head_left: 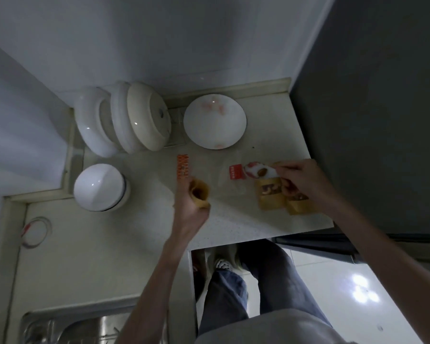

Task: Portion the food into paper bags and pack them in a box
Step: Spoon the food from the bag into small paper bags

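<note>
The small brown paper bag (199,193) stands mouth-up in the left hand (191,207), whose grip is curled round it above the pale speckled tabletop (134,244). To its right, well apart, the right hand (301,181) pinches a white spoon (257,171) carrying a nut, over two filled brown bags (281,197) lying on the tabletop. The spoon's long axis points left, toward the open bag, so the right hand probably brings it across.

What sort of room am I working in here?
Most likely a home kitchen: a pale countertop, a steel sink at its near end, and washed bowls stacked on edge against the wall.
</note>
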